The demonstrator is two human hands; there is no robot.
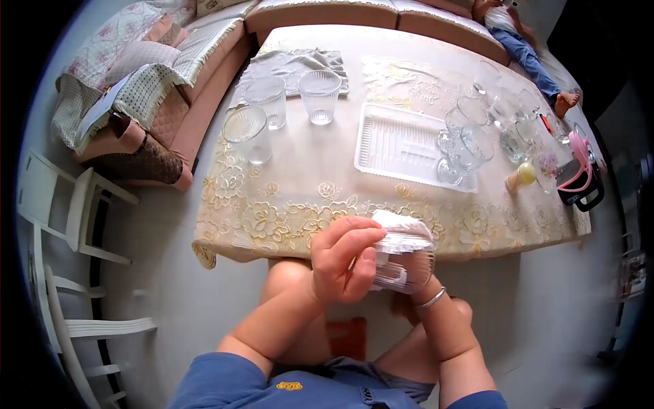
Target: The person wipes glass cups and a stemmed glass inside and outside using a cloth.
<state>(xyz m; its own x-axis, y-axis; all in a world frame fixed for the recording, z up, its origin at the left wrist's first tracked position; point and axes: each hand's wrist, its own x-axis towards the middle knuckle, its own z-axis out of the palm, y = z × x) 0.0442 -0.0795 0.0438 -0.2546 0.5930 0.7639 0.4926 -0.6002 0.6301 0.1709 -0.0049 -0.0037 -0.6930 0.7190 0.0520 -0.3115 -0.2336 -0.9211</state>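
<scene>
Above my lap, just off the table's front edge, a clear ribbed glass lies tilted in my right hand, which is mostly hidden behind it. A white cloth covers the glass's upper side, and some white shows through its wall. My left hand is closed, with fingertips and thumb pressed together at the cloth's left edge. On the table's left side stand three clear ribbed glasses: one nearest, one behind it and one farther right.
A white ribbed tray holds stemmed glasses at its right. More glassware crowds the right side, with a pink-and-black container and a small yellow-topped item. A grey cloth lies behind. White chairs stand left; a person's legs rest on the sofa.
</scene>
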